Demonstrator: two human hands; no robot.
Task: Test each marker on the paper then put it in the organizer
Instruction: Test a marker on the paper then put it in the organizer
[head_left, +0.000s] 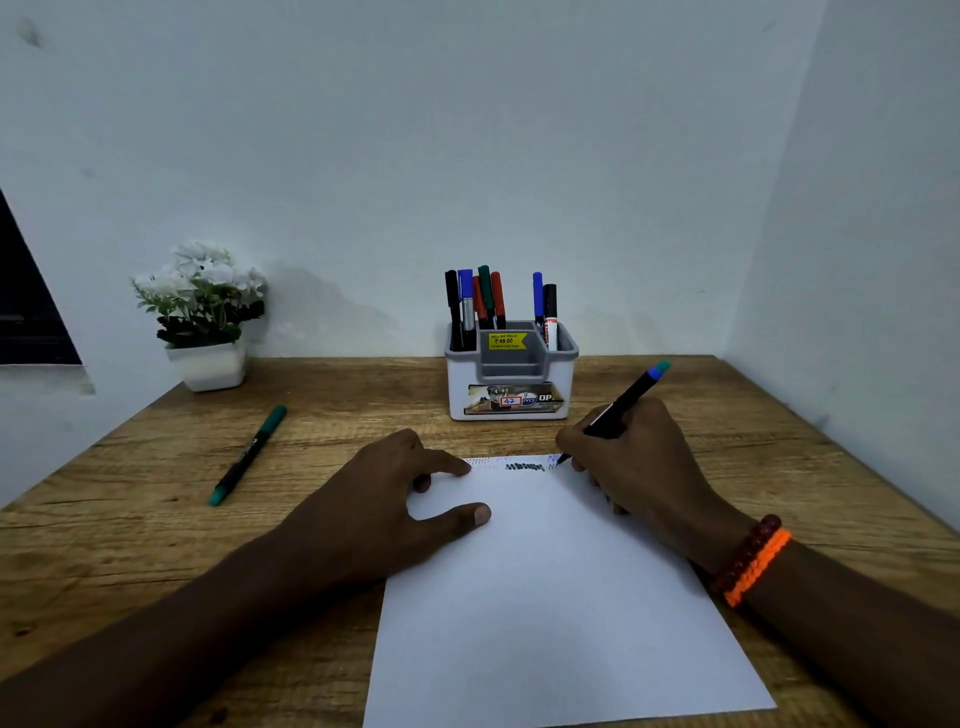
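A white sheet of paper lies on the wooden desk, with several scribble marks along its far edge. My right hand grips a black marker with a blue-teal end, its tip touching the paper's far right corner. My left hand rests flat on the paper's left side, fingers spread. A white and grey organizer stands just beyond the paper and holds several markers in black, blue, red and green. A green-capped marker lies loose on the desk to the left.
A white pot of white flowers stands at the back left against the wall. Walls close the desk in at the back and right. A dark frame shows at the left edge.
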